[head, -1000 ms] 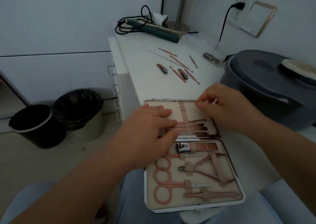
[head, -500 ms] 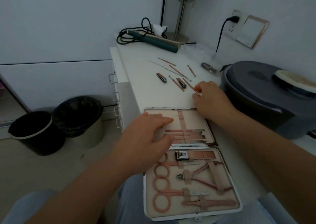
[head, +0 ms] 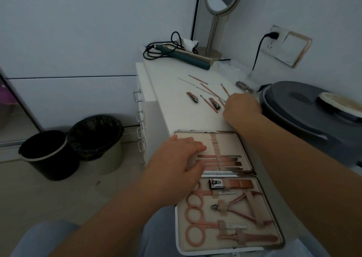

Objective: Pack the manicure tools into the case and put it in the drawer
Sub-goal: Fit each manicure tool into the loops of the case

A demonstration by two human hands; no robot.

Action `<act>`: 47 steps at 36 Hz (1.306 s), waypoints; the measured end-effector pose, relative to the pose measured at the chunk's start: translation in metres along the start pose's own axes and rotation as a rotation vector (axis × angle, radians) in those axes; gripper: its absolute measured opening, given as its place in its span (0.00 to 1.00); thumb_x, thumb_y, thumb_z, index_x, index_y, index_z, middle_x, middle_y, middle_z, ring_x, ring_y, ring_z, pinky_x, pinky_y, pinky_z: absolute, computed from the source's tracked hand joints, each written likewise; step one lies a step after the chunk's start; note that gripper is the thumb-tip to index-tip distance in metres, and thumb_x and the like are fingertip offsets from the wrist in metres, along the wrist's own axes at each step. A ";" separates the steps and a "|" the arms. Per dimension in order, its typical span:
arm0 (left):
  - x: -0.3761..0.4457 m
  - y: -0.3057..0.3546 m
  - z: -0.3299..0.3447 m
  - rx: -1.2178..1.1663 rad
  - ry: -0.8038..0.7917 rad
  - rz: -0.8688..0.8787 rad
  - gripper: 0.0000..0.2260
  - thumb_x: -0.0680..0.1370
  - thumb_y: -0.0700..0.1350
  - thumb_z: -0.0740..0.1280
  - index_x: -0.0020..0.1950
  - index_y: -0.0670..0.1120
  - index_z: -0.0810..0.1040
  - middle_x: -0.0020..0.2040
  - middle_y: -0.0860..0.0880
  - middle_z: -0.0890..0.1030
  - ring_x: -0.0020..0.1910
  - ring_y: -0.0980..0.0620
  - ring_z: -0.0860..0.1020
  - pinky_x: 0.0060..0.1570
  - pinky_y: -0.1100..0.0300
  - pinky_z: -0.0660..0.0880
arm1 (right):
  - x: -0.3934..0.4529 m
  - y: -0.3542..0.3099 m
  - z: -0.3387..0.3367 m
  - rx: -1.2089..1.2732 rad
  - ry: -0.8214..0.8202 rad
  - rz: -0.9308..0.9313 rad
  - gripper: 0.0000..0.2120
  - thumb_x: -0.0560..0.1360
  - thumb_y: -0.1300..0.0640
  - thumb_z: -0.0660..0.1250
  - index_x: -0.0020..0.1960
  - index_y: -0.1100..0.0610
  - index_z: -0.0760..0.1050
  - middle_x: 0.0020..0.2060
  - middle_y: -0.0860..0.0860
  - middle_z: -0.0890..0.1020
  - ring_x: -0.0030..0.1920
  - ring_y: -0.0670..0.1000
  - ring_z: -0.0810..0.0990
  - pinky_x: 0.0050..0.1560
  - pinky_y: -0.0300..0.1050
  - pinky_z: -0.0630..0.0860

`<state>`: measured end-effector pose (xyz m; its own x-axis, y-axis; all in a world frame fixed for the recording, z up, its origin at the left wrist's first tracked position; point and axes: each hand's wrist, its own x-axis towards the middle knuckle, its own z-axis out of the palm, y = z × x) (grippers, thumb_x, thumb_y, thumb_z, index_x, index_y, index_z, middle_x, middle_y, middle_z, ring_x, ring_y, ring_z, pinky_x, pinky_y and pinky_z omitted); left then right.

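Case [head: 225, 213] lies open at the near edge of the tabletop [head: 182, 115], and I see my left hand [head: 176, 162] flat on its far half, fingers straight. Farther out, my right hand [head: 242, 107] reaches the loose tools [head: 213, 103]; I cannot tell its grip.

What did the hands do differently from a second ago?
The right hand left the far half of the open case and reached away across the white top to the loose tools lying there; whether it has hold of one is hidden. The left hand stayed flat on the case's far half, and the strapped-in tools did not move.
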<state>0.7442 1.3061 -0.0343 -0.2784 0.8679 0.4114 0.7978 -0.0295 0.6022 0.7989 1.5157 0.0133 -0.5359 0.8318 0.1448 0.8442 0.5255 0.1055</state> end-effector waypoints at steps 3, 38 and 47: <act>0.000 -0.002 0.001 -0.004 0.000 0.012 0.17 0.74 0.49 0.65 0.63 0.52 0.73 0.63 0.52 0.74 0.65 0.59 0.66 0.67 0.70 0.44 | 0.000 0.001 0.000 -0.059 0.000 -0.021 0.06 0.75 0.62 0.57 0.40 0.59 0.67 0.31 0.54 0.69 0.34 0.52 0.72 0.35 0.45 0.71; -0.010 0.003 0.001 -0.075 -0.032 -0.048 0.19 0.74 0.48 0.65 0.65 0.53 0.70 0.62 0.54 0.73 0.59 0.65 0.64 0.65 0.67 0.57 | -0.143 0.065 -0.022 0.600 -0.214 0.003 0.06 0.73 0.55 0.64 0.37 0.49 0.74 0.29 0.47 0.81 0.24 0.42 0.77 0.25 0.33 0.67; -0.028 0.012 -0.002 -0.107 -0.087 -0.018 0.17 0.73 0.52 0.66 0.62 0.56 0.73 0.54 0.63 0.71 0.60 0.71 0.63 0.58 0.81 0.54 | -0.153 0.078 -0.018 0.669 -0.280 -0.008 0.11 0.72 0.56 0.64 0.32 0.52 0.77 0.21 0.40 0.76 0.21 0.39 0.70 0.28 0.38 0.67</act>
<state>0.7608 1.2803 -0.0376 -0.2407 0.9085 0.3417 0.7299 -0.0626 0.6806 0.9466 1.4265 0.0167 -0.5949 0.7948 -0.1198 0.7145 0.4546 -0.5317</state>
